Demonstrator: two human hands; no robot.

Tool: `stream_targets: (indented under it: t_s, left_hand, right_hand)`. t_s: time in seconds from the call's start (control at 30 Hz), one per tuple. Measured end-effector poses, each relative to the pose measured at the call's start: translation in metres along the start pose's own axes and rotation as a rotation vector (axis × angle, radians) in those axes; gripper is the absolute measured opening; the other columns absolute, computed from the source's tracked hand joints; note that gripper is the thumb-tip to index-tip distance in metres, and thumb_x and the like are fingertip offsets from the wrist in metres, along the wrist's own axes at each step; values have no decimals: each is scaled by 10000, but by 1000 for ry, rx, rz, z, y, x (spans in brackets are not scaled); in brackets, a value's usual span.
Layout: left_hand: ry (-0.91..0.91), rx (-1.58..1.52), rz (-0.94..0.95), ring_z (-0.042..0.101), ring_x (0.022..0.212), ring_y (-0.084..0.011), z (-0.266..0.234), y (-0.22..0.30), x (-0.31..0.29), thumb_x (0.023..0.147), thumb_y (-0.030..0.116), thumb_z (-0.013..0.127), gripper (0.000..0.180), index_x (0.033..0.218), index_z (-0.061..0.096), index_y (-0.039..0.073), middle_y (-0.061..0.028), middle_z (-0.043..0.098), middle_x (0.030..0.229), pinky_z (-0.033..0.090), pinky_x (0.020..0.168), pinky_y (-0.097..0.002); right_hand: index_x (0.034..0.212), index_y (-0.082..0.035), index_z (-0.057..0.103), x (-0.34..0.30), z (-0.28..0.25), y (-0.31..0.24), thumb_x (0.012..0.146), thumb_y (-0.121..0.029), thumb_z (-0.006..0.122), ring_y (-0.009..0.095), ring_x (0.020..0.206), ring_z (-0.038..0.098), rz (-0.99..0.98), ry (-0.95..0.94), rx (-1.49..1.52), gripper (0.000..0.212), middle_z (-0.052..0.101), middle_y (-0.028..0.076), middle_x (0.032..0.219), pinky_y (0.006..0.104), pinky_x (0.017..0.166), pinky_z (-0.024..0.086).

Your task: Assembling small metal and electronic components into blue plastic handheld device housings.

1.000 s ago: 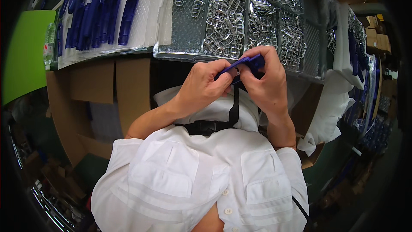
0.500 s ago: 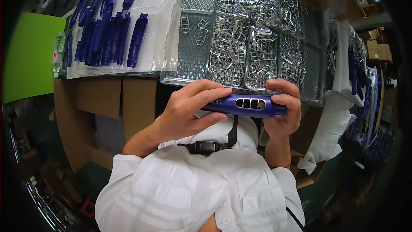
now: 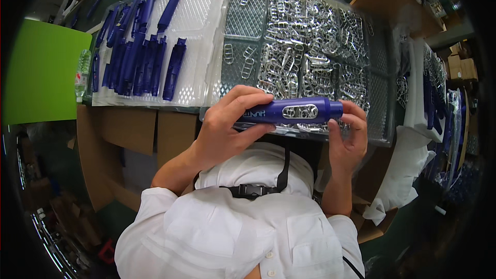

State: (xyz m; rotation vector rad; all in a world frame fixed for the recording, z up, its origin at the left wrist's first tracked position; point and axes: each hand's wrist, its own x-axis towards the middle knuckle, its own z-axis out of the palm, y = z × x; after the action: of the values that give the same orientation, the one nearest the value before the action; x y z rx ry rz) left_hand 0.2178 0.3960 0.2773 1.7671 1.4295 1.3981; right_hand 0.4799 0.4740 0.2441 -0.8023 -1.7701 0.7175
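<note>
A blue tubular plastic housing (image 3: 272, 114) lies crosswise between my hands, level, over the near edge of the parts tray. My left hand (image 3: 225, 124) is closed round its left end, fingers above and thumb below. With fingertips and thumb, my right hand (image 3: 349, 134) pinches the narrower right end. An oval chrome frame with crossbars (image 3: 299, 112) sits in the slot on the housing's upper face. Just beyond, the clear compartment tray (image 3: 242, 23) holds many loose chrome frames (image 3: 281, 64), partly hidden behind the housing.
A white-lined tray (image 3: 199, 23) at the left carries several blue housing shells (image 3: 135, 59). Beside it stand a plastic bottle (image 3: 82, 75) and a green board (image 3: 41, 72). Open cardboard boxes (image 3: 175, 132) lie below the bench edge. White foam wrap (image 3: 405, 170) hangs at the right.
The housing has risen slightly in view and turned a little, so the chrome frame faces up more squarely. My right fingers have shifted down round its end. The trays appear lower.
</note>
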Motion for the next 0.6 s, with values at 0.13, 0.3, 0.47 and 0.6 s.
stream_targets:
  t_s: [0.13, 0.3, 0.47, 0.6]
  left_hand:
    - [119, 78, -140, 714, 932, -176, -20, -35, 102, 833, 113, 848, 463, 1254, 685, 8, -123, 721, 1078, 575, 796, -301]
    - [279, 271, -18, 681, 986, -156, -76, -147, 268, 922, 192, 781, 515, 1361, 625, -27, -129, 710, 1106, 541, 887, -267]
    - [619, -219, 139, 648, 1126, -173, -124, -118, 220, 946, 153, 741, 458, 1347, 624, -36, -146, 690, 1234, 489, 1008, -271]
    - [1166, -108, 188, 594, 1183, -181, -150, -58, 49, 983, 21, 627, 330, 1310, 608, -14, -107, 663, 1302, 454, 1058, -310]
  right_hand:
    - [1026, -33, 625, -14, -13, 1, 905, 89, 687, 207, 958, 683, 190, 59, 7, 183, 669, 166, 1234, 322, 849, 561]
    - [999, -23, 622, -23, -16, -10, 908, 96, 670, 190, 950, 682, 223, 32, -10, 158, 665, 157, 1236, 315, 861, 552]
    - [996, -13, 622, -37, -21, -7, 919, 91, 662, 186, 963, 683, 307, 58, -83, 136, 665, 158, 1240, 321, 896, 547]
    - [1036, 11, 629, -38, -24, 1, 959, 78, 635, 186, 1020, 670, 374, 60, -58, 103, 668, 148, 1237, 320, 939, 536]
